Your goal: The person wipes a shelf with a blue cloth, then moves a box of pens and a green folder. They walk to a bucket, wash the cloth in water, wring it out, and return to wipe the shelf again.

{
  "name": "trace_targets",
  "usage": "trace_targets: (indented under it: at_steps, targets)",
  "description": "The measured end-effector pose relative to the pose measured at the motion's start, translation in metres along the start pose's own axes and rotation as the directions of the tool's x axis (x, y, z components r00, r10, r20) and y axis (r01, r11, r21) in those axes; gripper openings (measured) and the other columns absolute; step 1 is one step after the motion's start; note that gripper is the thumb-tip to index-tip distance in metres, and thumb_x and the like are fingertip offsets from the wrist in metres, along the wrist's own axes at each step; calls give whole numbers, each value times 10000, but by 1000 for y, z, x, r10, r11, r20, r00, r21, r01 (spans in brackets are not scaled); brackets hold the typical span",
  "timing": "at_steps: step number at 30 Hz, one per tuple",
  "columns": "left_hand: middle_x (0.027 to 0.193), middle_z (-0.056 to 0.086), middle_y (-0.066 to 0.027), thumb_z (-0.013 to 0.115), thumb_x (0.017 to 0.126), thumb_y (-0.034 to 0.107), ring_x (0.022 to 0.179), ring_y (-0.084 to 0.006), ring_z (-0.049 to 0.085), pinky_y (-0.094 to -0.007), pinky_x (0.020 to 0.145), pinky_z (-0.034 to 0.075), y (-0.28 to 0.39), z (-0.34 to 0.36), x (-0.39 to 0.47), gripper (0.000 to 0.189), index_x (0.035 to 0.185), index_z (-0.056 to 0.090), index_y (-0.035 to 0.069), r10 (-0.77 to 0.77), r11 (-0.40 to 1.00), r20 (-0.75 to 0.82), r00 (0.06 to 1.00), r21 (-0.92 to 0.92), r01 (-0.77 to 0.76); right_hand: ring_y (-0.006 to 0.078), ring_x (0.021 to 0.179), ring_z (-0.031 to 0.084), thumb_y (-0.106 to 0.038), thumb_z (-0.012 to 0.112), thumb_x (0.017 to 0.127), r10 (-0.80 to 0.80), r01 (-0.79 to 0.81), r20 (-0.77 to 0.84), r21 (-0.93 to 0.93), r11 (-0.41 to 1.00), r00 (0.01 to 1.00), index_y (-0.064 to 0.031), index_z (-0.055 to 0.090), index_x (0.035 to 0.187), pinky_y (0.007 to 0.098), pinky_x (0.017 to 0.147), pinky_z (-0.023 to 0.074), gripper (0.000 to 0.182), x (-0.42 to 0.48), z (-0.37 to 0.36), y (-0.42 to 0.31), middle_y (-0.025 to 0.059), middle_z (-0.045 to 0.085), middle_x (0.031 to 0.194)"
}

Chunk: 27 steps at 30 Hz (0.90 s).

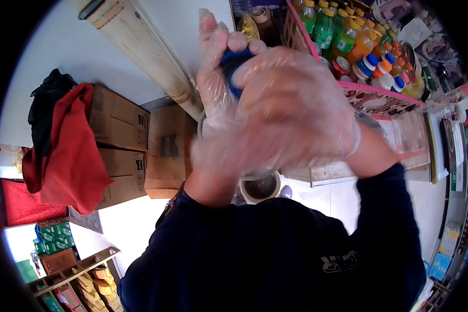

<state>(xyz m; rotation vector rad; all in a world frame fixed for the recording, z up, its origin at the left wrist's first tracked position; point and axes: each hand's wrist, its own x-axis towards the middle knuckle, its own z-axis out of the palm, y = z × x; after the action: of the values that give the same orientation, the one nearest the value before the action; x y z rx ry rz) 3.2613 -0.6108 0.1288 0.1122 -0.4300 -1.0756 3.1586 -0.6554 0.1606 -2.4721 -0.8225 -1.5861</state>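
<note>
Both hands wear clear, crinkled plastic gloves and are raised close before me. My left hand (217,78) points its fingers up and curls them around a dark blue object (236,64) with a rounded outline. Most of that object is hidden, so its kind is unclear. Across it lies my right hand (296,105), motion-blurred, with its thumb against the blue surface; its other fingers are too smeared to make out. Below the hands, a round pale-rimmed bucket (260,187) with dark contents stands on the floor by my shoe (286,192).
Stacked cardboard boxes (167,150) stand at left, with a red cloth (72,156) draped over some. A thick pipe (140,46) slants along the wall. At upper right, a pink plastic crate (378,93) holds several drink bottles (347,39). Beneath it is a pale cabinet (331,171).
</note>
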Motion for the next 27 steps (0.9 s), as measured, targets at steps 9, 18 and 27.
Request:
trace_targets:
  at_steps: [9,18,27]
  targets:
    - [812,545,-56,516,880,4,681,-165,564,-329,635,524,-4,20,22,169,1022,490,91,628,465,396,670,499,-731,101,507,432,-96,444,942,782,-203,-548,764,612,297,14,512,1220,259,618,448,307,5,18,2,-20,441,585]
    - [835,579,-56,425,928,6,756,-103,541,-264,715,490,-8,-18,11,126,1006,523,26,245,503,329,912,761,-410,162,658,539,-128,513,908,993,-114,-104,989,96,-63,-28,565,1153,310,681,477,269,-65,32,13,15,519,661]
    - [730,523,-41,437,985,200,677,-175,556,-390,703,533,1,-49,17,340,1298,404,69,201,902,-156,967,415,-121,120,572,425,-113,535,904,995,-46,-47,998,43,-83,-34,527,1227,286,659,421,333,-57,51,24,-29,356,558]
